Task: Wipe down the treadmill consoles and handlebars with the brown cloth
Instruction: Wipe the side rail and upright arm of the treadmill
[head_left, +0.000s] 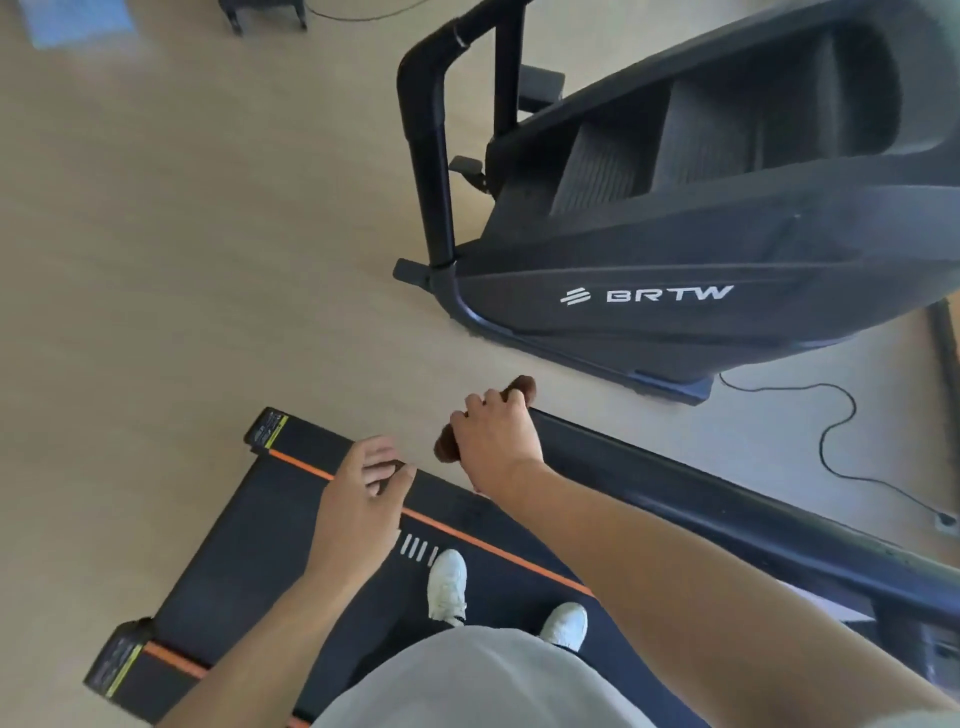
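The right hand (491, 441) curls round the brown cloth (451, 448), gripping it over the end of the treadmill's black handlebar (727, 499); dark brown bunched ends of the cloth stick out on both sides of the fist. The left hand (366, 486) hangs just beside it over the treadmill belt (249, 540), fingers loosely bent, apparently holding nothing. Both forearms reach forward from the bottom edge. Below them, two white shoes (448, 584) stand on the belt, which has orange side stripes (493, 548). Beyond the handlebar, a large dark stair-climber machine (675, 249) marked BRTW stands on the pale floor (182, 234), and a black cable (831, 441) trails to its right.
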